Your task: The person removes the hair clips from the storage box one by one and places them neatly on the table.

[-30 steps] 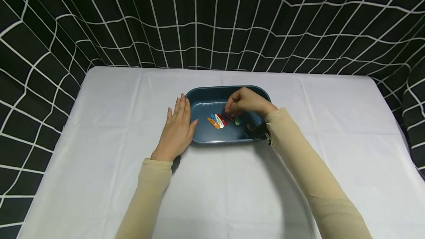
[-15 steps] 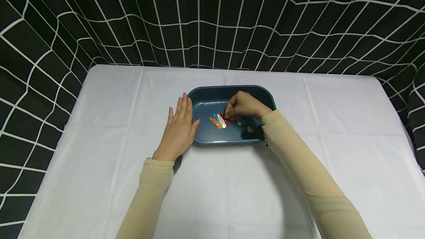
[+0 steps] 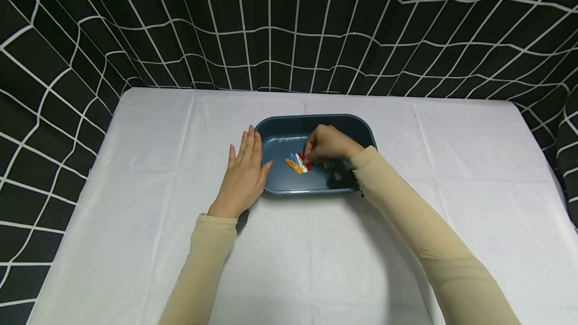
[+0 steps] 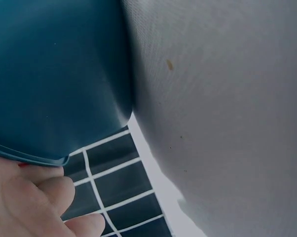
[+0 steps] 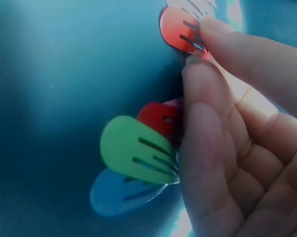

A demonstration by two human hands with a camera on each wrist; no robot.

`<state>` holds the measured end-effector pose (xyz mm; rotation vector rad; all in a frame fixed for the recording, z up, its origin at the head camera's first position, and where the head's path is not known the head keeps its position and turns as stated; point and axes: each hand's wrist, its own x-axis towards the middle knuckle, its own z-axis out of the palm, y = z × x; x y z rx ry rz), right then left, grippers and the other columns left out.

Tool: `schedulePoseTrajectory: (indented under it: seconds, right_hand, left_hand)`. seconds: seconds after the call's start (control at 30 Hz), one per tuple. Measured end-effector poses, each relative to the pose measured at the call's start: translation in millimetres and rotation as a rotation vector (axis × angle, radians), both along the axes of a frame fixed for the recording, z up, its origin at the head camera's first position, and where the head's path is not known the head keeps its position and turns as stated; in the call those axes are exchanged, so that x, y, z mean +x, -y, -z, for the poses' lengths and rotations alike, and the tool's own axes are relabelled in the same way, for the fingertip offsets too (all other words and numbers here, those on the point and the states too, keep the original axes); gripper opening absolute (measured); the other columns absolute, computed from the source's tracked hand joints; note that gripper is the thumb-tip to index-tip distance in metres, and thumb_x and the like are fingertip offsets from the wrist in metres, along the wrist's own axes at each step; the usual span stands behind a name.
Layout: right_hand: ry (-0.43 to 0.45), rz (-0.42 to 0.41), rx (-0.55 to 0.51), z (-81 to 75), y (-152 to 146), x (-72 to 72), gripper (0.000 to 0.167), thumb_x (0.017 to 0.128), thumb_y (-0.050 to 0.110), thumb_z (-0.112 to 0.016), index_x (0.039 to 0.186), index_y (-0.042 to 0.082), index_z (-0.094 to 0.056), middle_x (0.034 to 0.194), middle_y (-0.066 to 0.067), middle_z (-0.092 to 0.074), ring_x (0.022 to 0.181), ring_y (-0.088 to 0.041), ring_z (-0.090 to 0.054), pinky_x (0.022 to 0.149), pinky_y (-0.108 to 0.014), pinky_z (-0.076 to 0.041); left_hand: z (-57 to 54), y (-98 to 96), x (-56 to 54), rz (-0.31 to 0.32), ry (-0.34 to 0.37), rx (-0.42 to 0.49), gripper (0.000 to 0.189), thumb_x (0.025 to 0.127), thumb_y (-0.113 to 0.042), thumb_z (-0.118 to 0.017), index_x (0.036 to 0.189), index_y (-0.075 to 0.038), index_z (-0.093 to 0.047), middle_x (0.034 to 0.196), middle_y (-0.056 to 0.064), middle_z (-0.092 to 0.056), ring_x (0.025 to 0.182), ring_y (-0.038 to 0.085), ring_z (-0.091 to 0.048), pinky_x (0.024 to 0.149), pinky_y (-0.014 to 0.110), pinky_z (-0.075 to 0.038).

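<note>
Inside a dark blue tray (image 3: 289, 192) lie several snap hair clips. An orange hair clip (image 3: 294, 166), a blue one and a white one fan out beside a red hair clip (image 5: 177, 30). My right hand (image 3: 328, 143) reaches into the tray and pinches that red clip between thumb and forefinger. Below those fingertips in the right wrist view are a green hair clip (image 5: 133, 149), a blue hair clip (image 5: 120, 193) and another red hair clip (image 5: 157, 118), partly hidden by my fingers. My left hand (image 3: 242, 177) rests with straight fingers against the tray's left side.
The tray stands on a table with a white cloth (image 3: 149, 174). Black cloth with a white grid (image 3: 280, 24) rises behind the table and at both sides.
My right hand has shifted slightly left within the tray, toward the fanned clips, and its fingers have come onto the red clip. The left hand stays at the tray's side.
</note>
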<state>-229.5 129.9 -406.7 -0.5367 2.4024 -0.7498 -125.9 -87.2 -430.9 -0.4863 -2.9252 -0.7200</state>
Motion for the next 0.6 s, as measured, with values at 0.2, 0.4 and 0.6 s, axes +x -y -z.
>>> schedulePoseTrajectory:
  seconds: [0.2,0.4,0.6]
  right_hand:
    - [-0.046,-0.055,0.036,2.0,3.2,-1.2,0.016,0.075,0.014,-0.08,0.069,0.006,-0.068,0.06,0.001,-0.06,0.051,-0.01,-0.051,0.05,-0.024,-0.044]
    - [0.004,-0.052,0.013,3.8,2.0,-2.4,0.014,0.076,0.013,-0.078,0.07,0.005,-0.068,0.059,0.002,-0.058,0.05,-0.01,-0.048,0.049,-0.024,-0.041]
    - [0.122,-0.082,-0.124,4.0,0.7,-2.7,0.007,0.078,0.003,-0.072,0.073,-0.001,-0.07,0.062,0.0,-0.062,0.051,-0.01,-0.048,0.049,-0.024,-0.041]
  left_hand:
    - [0.0,-0.5,-0.4,-0.001,0.007,0.01,0.064,0.101,-0.027,-0.042,0.145,0.01,-0.016,0.155,0.02,-0.002,0.143,0.025,0.003,0.11,0.057,-0.006]
    - [1.2,-0.8,-1.4,-0.001,0.016,0.014,0.065,0.101,-0.028,-0.043,0.146,0.009,-0.014,0.155,0.019,0.0,0.143,0.024,0.005,0.11,0.056,-0.004]
    - [1.4,-0.1,-1.0,0.0,0.008,0.012,0.063,0.101,-0.026,-0.042,0.146,0.01,-0.016,0.155,0.02,-0.001,0.143,0.027,0.001,0.11,0.056,-0.007]
